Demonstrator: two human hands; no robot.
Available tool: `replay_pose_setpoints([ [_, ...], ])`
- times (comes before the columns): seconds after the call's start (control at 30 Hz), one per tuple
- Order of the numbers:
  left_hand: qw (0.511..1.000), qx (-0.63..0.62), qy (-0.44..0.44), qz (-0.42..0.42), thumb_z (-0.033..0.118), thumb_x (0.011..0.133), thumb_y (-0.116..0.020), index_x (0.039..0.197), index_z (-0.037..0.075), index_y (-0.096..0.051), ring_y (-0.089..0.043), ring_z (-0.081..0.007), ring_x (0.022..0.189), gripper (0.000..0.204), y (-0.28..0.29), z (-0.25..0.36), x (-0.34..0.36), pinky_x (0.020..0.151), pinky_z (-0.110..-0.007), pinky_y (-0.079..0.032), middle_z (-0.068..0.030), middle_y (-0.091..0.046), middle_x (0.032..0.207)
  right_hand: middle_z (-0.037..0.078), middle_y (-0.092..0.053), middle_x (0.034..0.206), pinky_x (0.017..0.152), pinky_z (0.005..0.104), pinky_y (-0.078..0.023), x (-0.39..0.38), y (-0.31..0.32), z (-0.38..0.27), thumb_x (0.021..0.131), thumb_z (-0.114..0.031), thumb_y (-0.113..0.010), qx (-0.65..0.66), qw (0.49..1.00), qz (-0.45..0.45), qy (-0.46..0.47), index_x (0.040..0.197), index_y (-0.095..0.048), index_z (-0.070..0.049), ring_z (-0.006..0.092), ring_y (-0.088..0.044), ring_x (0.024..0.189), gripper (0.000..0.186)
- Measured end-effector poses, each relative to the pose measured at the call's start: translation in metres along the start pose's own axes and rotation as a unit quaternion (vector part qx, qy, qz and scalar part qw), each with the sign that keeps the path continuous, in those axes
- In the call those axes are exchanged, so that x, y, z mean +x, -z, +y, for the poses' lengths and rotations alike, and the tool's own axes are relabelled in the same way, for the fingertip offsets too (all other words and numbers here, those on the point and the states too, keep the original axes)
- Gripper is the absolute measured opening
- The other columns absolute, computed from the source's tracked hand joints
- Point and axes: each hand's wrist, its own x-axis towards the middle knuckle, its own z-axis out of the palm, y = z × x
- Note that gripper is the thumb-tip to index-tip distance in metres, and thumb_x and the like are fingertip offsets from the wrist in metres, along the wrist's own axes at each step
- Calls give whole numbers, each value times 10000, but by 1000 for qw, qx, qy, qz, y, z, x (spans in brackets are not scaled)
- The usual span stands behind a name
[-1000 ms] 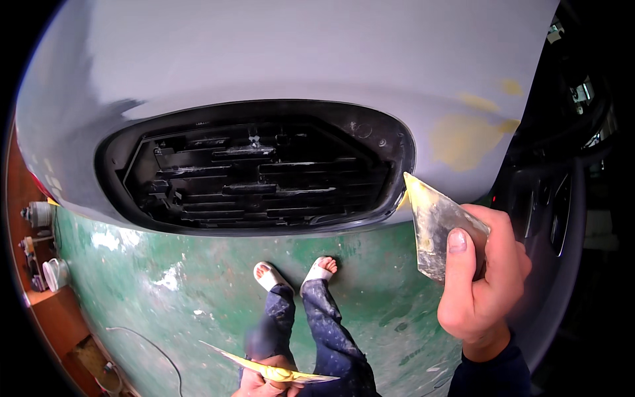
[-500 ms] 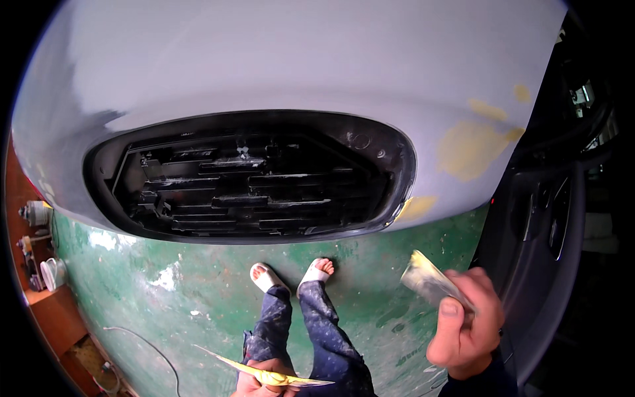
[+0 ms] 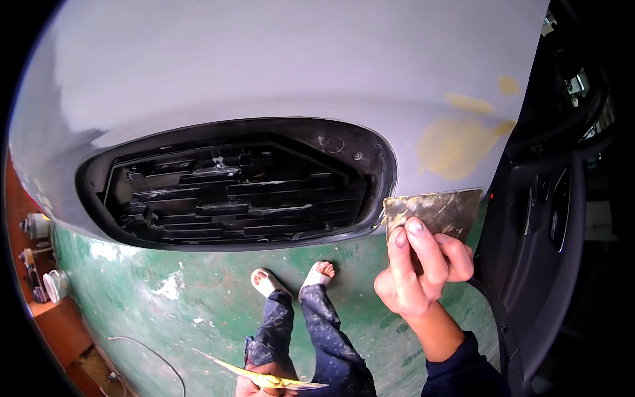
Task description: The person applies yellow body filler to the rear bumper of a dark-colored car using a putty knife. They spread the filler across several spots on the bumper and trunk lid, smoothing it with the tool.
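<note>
My right hand (image 3: 423,264) pinches a thin, putty-smeared scraper (image 3: 440,206) between thumb and fingers. Its blade stands over the lower right edge of a grey-primed car panel (image 3: 264,66), beside an oval recess; whether it touches the panel I cannot tell. Dull yellow filler patches (image 3: 456,149) mark the panel just above the scraper. At the lower edge of the view, my left hand (image 3: 261,377) grips a thin putty board (image 3: 228,364), seen nearly edge-on, with a lump of yellow putty (image 3: 271,381) on it.
The oval recess (image 3: 238,188) has a black slatted inside. An open car door (image 3: 542,218) stands at the right. On the left, a white bucket (image 3: 55,284) sits by an orange-brown cabinet (image 3: 63,331). A hose (image 3: 152,351) lies on the green floor (image 3: 198,311).
My right hand has moved left and up and turned over, bringing the scraper to the panel's lower right edge. The left hand stays low with the board. The view has shifted slightly.
</note>
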Motion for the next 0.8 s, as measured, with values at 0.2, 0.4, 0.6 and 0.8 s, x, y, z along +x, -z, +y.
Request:
replay_pose_setpoints([
  [0.2, 999, 36, -20, 15, 334, 1033, -523, 1138, 0, -602, -563, -116, 595, 359, -2, 2, 3, 388, -259, -412, -98, -628, 951, 29, -659, 1183, 799, 351, -366, -27, -9, -3, 868, -83, -664, -7, 999, 33, -2, 982, -733, -123, 250, -464, 1043, 139],
  [0.4, 1000, 25, -12, -10, 324, 1040, -506, 1133, 2, -600, -566, -115, 599, 348, 17, -21, -3, 464, -237, -444, -94, -623, 954, -58, -668, 1132, 801, 292, -353, -13, -3, -4, 873, -138, -700, -20, 998, 49, -28, 971, -729, -178, 198, -453, 1033, 110],
  [0.6, 997, -13, -69, -11, 319, 1041, -505, 1134, 7, -603, -567, -114, 591, 341, 12, -24, 3, 469, -235, -451, -95, -630, 953, 77, -666, 1195, 727, 345, -368, -8, -13, 1, 842, 30, -656, -19, 999, 42, 10, 1005, -739, -41, 262, -474, 967, 197],
  [0.8, 997, 41, -61, 4, 281, 1048, -488, 1157, 10, -607, -569, -120, 596, 315, 8, -9, 2, 465, -237, -483, -109, -643, 989, -140, -659, 1139, 844, 308, -326, -48, -22, -11, 885, -270, -733, -59, 996, 54, -46, 924, -770, -261, 171, -450, 1049, 55],
])
